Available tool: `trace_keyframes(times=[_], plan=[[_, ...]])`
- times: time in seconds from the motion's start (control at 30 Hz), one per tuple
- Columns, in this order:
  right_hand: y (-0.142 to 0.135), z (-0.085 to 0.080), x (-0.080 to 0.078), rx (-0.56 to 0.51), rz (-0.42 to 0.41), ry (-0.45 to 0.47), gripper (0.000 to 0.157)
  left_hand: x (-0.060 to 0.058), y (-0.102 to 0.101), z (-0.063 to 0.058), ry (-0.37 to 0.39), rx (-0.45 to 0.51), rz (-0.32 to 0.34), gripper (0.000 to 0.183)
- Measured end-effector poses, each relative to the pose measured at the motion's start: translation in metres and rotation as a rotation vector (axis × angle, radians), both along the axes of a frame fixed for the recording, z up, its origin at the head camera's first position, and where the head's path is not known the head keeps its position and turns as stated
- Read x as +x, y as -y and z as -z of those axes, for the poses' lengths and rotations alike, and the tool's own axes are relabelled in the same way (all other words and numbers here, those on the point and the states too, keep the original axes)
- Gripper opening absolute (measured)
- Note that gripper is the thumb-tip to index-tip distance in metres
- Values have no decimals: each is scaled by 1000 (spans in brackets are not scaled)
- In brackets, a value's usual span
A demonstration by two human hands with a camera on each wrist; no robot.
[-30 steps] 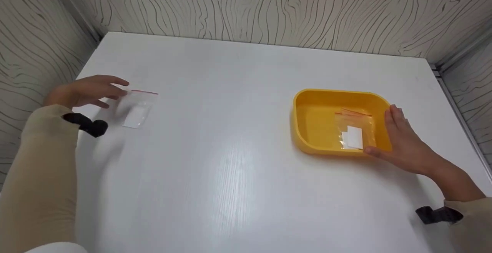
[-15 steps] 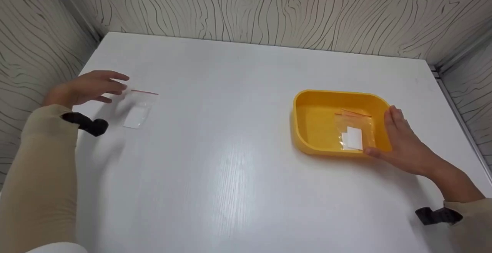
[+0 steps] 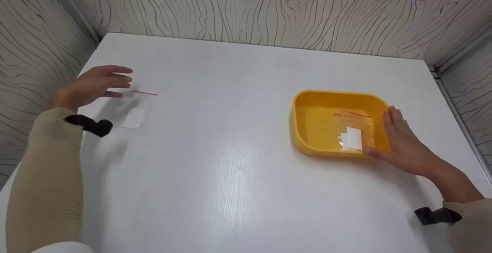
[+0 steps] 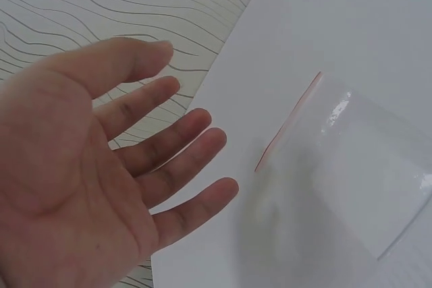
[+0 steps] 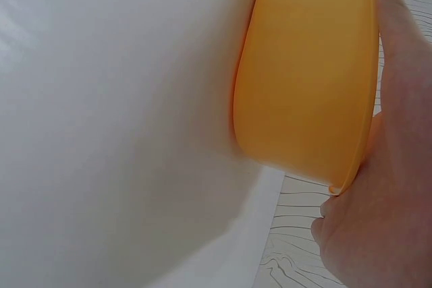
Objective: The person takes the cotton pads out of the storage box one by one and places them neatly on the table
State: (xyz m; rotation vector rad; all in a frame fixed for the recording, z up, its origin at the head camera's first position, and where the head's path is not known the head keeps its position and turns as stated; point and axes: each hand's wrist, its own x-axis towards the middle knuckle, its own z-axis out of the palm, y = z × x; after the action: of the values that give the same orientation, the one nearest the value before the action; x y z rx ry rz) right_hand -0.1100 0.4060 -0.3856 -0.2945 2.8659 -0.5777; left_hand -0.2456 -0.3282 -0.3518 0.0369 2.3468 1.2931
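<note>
My left hand (image 3: 94, 85) is held over the table's left side, fingers apart and nothing in them. Just beyond its fingertips lies a small clear zip bag (image 3: 140, 109) with a red seal line. In the left wrist view, the palm and spread fingers face the zip bag (image 4: 364, 173). My right hand (image 3: 405, 145) rests against the near right corner of a yellow plastic tub (image 3: 300, 145), its fingers extended along the right rim and its thumb at the front rim. Inside the tub, zip bags (image 3: 353, 133) with red seal lines and white patches overlap.
The white table (image 3: 215, 130) carries both the tub and the loose bag. Walls (image 3: 246, 7) with a wood-grain pattern enclose its back and sides. Black wrist mounts (image 3: 90, 125) sit at the sleeve cuffs.
My left hand has risen and moved slightly toward the far side, away from the loose zip bag. My right hand and the tub have kept their places.
</note>
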Motion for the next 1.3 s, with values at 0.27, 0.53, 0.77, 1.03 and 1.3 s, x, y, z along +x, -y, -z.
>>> trace_keyframes(times=[0.27, 0.53, 0.77, 1.03, 1.3], plan=[[-1, 0, 1, -13, -6, -1, 117, 3, -7, 4, -21, 28, -9, 62], [0, 0, 1, -10, -1, 1, 118, 5, -16, 8, -22, 61, 4, 60], [0, 1, 1, -15, -4, 7, 119, 6, -20, 9, -36, 162, -12, 55], [2, 0, 0, -12, 7, 15, 121, 7, -29, 9, -37, 218, -5, 52], [1, 0, 1, -9, 7, 8, 120, 5, -37, 11, -46, 249, -2, 47]])
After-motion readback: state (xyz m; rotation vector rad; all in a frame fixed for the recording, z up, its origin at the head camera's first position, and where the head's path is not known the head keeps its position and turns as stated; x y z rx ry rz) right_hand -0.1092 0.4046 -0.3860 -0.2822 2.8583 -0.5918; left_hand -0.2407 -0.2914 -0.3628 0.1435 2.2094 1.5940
